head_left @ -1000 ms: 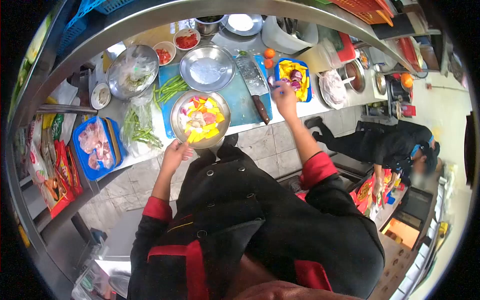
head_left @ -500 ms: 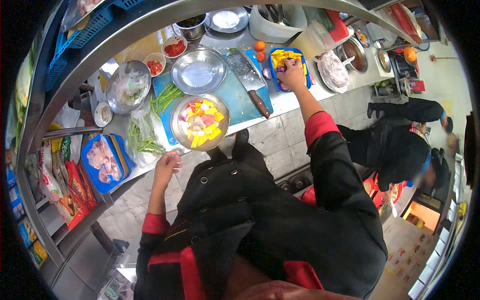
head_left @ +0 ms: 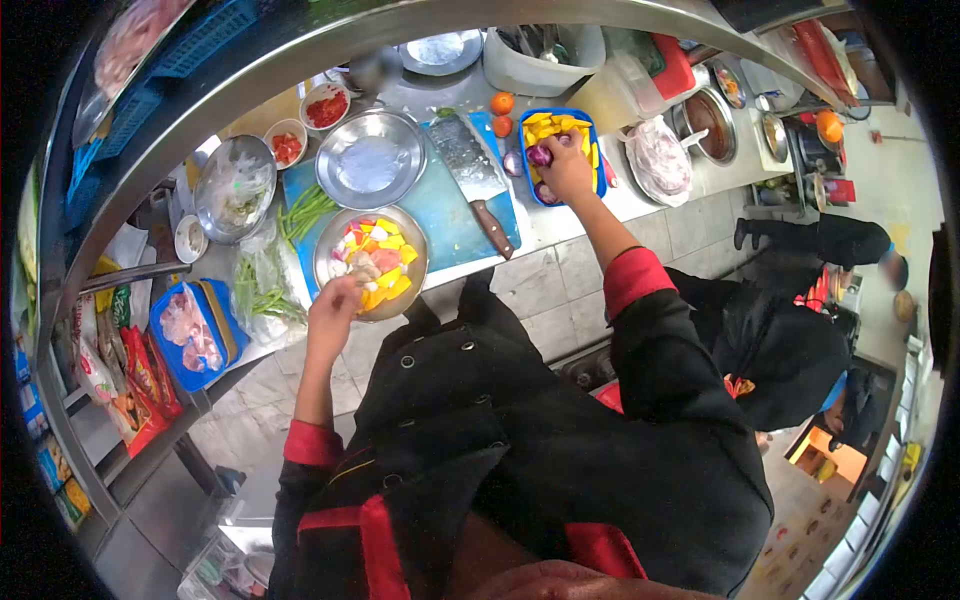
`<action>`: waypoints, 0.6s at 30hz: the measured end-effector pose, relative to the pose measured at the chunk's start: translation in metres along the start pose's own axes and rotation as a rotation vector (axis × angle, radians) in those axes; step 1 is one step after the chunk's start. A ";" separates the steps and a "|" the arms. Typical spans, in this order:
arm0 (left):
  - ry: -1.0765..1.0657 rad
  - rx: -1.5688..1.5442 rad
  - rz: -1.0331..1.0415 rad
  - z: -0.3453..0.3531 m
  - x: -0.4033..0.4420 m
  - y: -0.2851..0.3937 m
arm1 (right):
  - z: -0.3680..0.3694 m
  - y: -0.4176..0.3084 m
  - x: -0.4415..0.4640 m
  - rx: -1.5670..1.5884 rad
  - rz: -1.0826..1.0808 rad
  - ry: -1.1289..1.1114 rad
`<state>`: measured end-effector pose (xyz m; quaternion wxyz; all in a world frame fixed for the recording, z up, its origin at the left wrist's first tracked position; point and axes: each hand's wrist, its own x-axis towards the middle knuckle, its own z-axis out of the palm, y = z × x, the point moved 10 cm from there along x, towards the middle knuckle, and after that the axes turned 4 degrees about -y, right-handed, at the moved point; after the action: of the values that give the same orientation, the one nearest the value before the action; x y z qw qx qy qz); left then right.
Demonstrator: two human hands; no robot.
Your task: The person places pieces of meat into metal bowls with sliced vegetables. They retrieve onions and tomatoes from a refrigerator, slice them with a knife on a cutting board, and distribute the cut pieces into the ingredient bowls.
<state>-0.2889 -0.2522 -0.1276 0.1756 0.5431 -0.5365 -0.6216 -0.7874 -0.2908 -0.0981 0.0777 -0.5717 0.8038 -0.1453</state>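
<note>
My right hand [head_left: 568,172] reaches into a blue plastic tub [head_left: 602,178] of yellow cut pieces [head_left: 560,124]. Its fingers close around a red onion [head_left: 540,155], and another onion [head_left: 545,193] lies lower in the tub. My left hand [head_left: 336,302] is at the lower left rim of a shallow metal bowl [head_left: 421,240], fingers curled over the edge; the underside of that grip is hidden. Yellow, white and reddish pieces [head_left: 384,262] fill this bowl. It sits at the counter's front, partly over a blue cutting board [head_left: 445,225].
On the board lie a cleaver [head_left: 470,160], a second metal bowl [head_left: 370,160] and green beans [head_left: 301,212]. Tomatoes [head_left: 502,103], a bagged plate [head_left: 660,165] and a blue tray of raw meat [head_left: 190,333] stand around. A co-worker in black [head_left: 770,350] is at the right.
My left hand has moved up and right to the metal bowl's rim. My right hand stays in the tub, with the red onion now showing beside its fingers. The view has shifted slightly.
</note>
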 end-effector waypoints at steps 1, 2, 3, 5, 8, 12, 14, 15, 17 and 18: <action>0.005 0.001 -0.005 0.012 0.011 0.006 | -0.002 0.002 0.001 0.004 -0.003 -0.005; -0.002 0.034 0.133 0.034 0.023 0.032 | -0.009 0.004 0.000 0.071 0.002 0.015; -0.010 0.069 0.272 0.057 0.034 0.060 | -0.015 0.008 0.001 0.138 0.009 0.037; -0.039 0.269 0.310 0.105 0.057 0.099 | -0.020 0.025 0.004 0.154 0.035 0.083; -0.158 0.413 0.417 0.181 0.088 0.182 | -0.042 0.037 0.002 0.394 -0.027 0.165; -0.111 0.776 0.491 0.256 0.170 0.191 | -0.027 0.067 -0.004 1.143 0.263 -0.168; 0.017 1.097 0.628 0.280 0.195 0.197 | -0.044 0.059 -0.016 1.413 0.298 -0.268; 0.008 1.107 0.626 0.287 0.204 0.195 | -0.042 0.052 -0.024 1.674 0.319 -0.365; -0.079 1.299 0.561 0.309 0.223 0.180 | -0.040 0.054 -0.040 1.863 0.335 -0.459; -0.039 1.278 0.608 0.311 0.225 0.182 | -0.039 0.059 -0.048 1.856 0.363 -0.499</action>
<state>-0.7020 -0.3507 -0.1329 -0.0215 0.3548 -0.9272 -0.1179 -0.8359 -0.2215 -0.0822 0.6857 -0.1651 0.4065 -0.5808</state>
